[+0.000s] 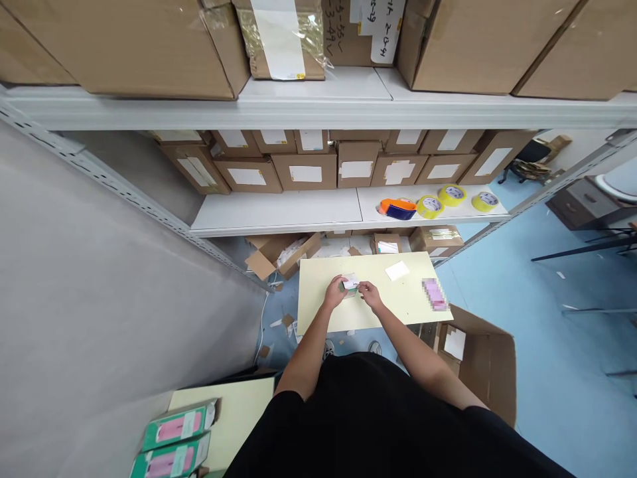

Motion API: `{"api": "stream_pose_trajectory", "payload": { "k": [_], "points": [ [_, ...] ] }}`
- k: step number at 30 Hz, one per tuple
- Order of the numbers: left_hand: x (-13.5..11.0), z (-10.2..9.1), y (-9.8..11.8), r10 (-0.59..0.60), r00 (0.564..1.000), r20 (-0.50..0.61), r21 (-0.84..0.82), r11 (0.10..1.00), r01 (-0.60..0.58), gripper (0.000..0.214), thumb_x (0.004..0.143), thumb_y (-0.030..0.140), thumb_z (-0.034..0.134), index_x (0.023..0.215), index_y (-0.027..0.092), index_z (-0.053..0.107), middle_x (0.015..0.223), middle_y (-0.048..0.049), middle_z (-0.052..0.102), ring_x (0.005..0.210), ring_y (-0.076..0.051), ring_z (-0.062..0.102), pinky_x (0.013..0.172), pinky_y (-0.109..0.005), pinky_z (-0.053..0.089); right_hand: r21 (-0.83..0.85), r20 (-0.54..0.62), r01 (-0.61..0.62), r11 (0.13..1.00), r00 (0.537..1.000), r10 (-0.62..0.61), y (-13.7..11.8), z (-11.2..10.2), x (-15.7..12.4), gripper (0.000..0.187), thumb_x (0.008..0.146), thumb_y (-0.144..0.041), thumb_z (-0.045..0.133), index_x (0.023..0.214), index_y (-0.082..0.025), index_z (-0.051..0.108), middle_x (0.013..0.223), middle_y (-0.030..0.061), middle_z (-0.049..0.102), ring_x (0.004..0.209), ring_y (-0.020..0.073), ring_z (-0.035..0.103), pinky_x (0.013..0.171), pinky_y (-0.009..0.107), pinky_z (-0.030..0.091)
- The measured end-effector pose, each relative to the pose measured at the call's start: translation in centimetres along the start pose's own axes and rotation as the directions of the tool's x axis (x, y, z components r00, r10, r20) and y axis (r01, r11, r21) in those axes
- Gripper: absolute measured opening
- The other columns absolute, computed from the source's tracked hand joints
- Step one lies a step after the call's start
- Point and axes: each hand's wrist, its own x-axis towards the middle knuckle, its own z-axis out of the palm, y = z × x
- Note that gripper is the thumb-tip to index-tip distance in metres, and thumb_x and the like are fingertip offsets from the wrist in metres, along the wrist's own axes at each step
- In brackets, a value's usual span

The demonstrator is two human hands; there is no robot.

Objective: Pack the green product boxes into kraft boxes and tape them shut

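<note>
Above the cream tabletop [318, 318], my left hand [335, 292] is closed around a small green-and-white box [350, 281]. White shows on its upper face and green along its lower side. My right hand [370, 295] is at the right end of the box, its fingertips pinched together at the edge. Whatever is between those fingertips is too small to make out. A white card or paper [397, 270] lies flat to the right of my hands. Farther right on the same top is a blurred pink-purple item [434, 294].
Yellow tape rolls [430, 206] and an orange-and-blue tape dispenser [398, 208] sit on the shelf [279, 216] ahead. Labelled cartons [304, 172] line it. An open carton [490, 358] stands right of the table; green boxes [174, 425] lie behind left.
</note>
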Motion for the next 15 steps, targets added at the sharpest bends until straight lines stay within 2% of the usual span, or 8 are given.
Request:
{"api": "stream_pose_trajectory", "payload": {
  "k": [4,10,13,15],
  "points": [
    [0.2,-0.2,0.1,0.027,0.999,0.029,0.043,0.999,-0.029,0.04,0.075,0.011,0.071,0.114,0.024,0.072,0.141,-0.0089,0.063,0.142,-0.026,0.053,0.119,-0.044,0.043,-0.032,-0.02,0.026,0.999,0.999,-0.027,0.2,0.4,0.3,0.032,0.074,-0.046,0.064,0.094,-0.022,0.072,0.094,0.0048,0.076,0.081,0.0192,0.065,0.064,0.026,0.051],
    [-0.1,-0.3,-0.1,0.014,0.997,0.08,0.129,0.991,-0.024,0.041,0.074,0.011,0.075,0.113,0.023,0.077,0.148,-0.0103,0.059,0.146,-0.029,0.05,0.123,-0.043,0.039,-0.047,-0.062,0.024,0.999,0.998,-0.027,0.8,0.7,0.6,0.029,0.075,-0.045,0.06,0.089,-0.022,0.07,0.098,0.0058,0.077,0.084,0.0202,0.068,0.069,0.028,0.053],
    [-0.1,0.1,-0.4,-0.015,0.995,0.102,0.123,0.992,0.002,0.031,0.08,0.017,0.074,0.11,0.024,0.08,0.15,-0.0107,0.058,0.145,-0.03,0.051,0.121,-0.044,0.041,-0.054,-0.131,0.01,0.999,0.991,-0.017,1.2,1.0,0.8,0.031,0.076,-0.046,0.062,0.098,-0.023,0.067,0.096,0.0046,0.077,0.088,0.0215,0.07,0.077,0.03,0.054],
    [-0.1,0.6,-0.7,-0.037,0.996,0.079,0.079,0.996,0.031,0.033,0.084,0.021,0.072,0.116,0.025,0.077,0.151,-0.0098,0.058,0.141,-0.028,0.055,0.118,-0.042,0.044,-0.045,-0.172,-0.001,0.999,0.985,-0.006,1.6,1.3,0.8,0.038,0.077,-0.045,0.064,0.108,-0.024,0.065,0.094,0.0035,0.078,0.089,0.0219,0.071,0.082,0.032,0.054]
  ]
}}
